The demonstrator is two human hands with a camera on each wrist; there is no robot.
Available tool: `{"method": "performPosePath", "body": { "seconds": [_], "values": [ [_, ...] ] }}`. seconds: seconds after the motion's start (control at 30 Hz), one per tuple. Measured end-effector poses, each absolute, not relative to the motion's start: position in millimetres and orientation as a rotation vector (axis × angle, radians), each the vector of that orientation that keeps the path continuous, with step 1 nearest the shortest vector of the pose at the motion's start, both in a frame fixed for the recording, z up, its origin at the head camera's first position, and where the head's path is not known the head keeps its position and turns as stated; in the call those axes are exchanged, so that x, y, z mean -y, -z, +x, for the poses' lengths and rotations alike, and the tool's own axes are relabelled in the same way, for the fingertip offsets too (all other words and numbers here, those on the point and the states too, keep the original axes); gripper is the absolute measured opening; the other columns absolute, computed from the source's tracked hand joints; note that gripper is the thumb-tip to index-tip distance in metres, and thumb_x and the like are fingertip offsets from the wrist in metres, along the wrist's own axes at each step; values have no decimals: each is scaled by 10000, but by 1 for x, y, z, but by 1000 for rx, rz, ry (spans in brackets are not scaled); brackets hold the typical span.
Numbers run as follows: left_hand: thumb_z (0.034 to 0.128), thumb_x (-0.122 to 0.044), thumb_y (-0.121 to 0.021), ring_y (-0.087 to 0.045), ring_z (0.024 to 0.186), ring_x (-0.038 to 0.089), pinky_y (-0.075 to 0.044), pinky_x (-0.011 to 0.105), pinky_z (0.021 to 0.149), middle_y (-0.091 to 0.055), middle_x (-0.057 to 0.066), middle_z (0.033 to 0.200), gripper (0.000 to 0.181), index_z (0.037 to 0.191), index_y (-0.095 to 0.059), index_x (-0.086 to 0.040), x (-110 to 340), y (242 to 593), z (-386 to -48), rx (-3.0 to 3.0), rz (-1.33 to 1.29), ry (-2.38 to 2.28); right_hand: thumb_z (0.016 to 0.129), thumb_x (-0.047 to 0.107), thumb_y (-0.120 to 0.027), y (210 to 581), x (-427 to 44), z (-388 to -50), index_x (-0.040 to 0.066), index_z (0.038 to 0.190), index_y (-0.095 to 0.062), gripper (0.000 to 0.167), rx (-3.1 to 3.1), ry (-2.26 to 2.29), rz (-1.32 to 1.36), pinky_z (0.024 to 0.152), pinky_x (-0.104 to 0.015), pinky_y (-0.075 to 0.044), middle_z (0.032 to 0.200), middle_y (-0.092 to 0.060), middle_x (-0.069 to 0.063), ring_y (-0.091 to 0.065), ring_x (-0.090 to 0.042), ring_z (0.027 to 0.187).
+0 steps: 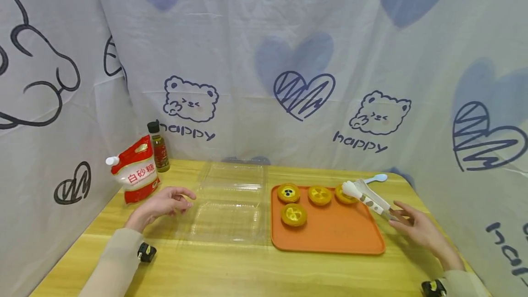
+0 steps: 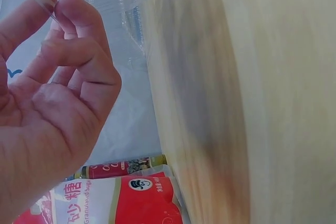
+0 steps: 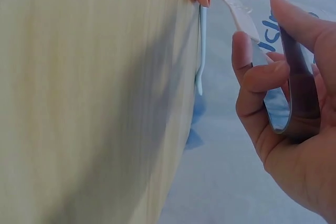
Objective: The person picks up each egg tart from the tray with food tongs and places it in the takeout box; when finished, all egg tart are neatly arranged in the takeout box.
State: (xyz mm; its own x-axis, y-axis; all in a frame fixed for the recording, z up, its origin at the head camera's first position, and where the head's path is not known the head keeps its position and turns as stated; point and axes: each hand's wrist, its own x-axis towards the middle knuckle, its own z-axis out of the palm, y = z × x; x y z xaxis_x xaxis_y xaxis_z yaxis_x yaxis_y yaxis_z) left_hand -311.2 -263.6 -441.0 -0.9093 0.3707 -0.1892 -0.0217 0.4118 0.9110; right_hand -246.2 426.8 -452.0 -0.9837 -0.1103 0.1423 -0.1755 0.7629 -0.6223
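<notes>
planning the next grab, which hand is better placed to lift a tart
Probably the right hand: it holds the tongs, whose tips are by the far-right tart on the orange tray. The left hand pinches the clear container.

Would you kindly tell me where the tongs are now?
In the head view, the tongs are at right, in the right hand, tips by the rightmost tart.

1. White, brown-spotted tongs (image 1: pixel 372 204) with a brown handle slanted downward, their scalloped tips parted near a round golden tart (image 1: pixel 342 197).
2. A clear, rectangular plastic clamshell box (image 1: pixel 227 223) lay open on the wooden counter (image 1: pixel 231 272).
</notes>
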Motion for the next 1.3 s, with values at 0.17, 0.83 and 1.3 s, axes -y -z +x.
{"method": "performPosePath", "body": {
  "seconds": [0.17, 0.83, 1.3],
  "values": [
    [935, -210, -659, -582, 799, 230, -481, 308, 608, -623, 102, 851, 430, 1262, -540, 42, 262, 439, -312, -2321, 295, -1492, 937, 239, -671, 451, -427, -245, -130, 1454, -314, 729, 2902, -1028, 248, 720, -195, -555, 1300, -567, -319, -638, -388, 1064],
    [923, -200, -671, -590, 806, 226, -487, 305, 620, -624, 113, 877, 438, 1263, -548, 48, 262, 443, -312, -2339, 276, -1494, 905, 271, -707, 457, -422, -260, -109, 1330, -530, 598, 2985, -904, 248, 728, -171, -542, 1250, -639, -244, -649, -296, 1051],
    [970, -200, -606, -581, 832, 272, -504, 329, 659, -625, 160, 896, 403, 1283, -523, 39, 265, 445, -309, -2302, 347, -1503, 887, 123, -713, 460, -417, -258, -112, 1289, -565, 488, 2894, -930, 268, 745, -191, -574, 1169, -666, -270, -706, -270, 963]
  ]
}}
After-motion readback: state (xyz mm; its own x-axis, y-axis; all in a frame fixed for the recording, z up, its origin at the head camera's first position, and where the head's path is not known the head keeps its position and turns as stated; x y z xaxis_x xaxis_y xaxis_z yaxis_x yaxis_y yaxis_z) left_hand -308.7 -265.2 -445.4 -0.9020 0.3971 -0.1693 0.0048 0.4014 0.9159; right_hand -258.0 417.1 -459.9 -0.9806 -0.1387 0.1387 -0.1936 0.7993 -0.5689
